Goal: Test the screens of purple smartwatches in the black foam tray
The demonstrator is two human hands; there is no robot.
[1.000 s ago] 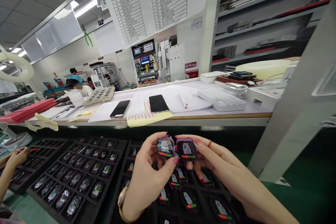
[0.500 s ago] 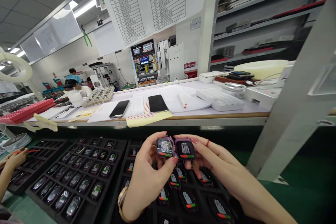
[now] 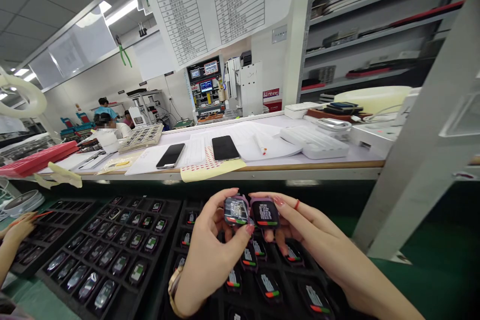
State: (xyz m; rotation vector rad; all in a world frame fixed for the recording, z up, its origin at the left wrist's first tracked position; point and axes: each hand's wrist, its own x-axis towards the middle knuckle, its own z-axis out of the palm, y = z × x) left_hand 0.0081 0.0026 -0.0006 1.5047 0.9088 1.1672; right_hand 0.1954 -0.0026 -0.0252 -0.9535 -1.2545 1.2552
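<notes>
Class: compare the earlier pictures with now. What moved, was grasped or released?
Only the co-worker's hand at left drifted slightly leftward. Nothing was grasped or released: the left hand and right hand still hold their purple watches, side by side above the tray.

Bright, even ceiling light (image 3: 120, 10); wide-angle edges bend strongly, far background perhaps slightly soft, shadows faint.

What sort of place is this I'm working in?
Probably an electronics assembly line: black trays of small screened devices, the left hand and right hand each holding one, test machines behind the bench.
</notes>
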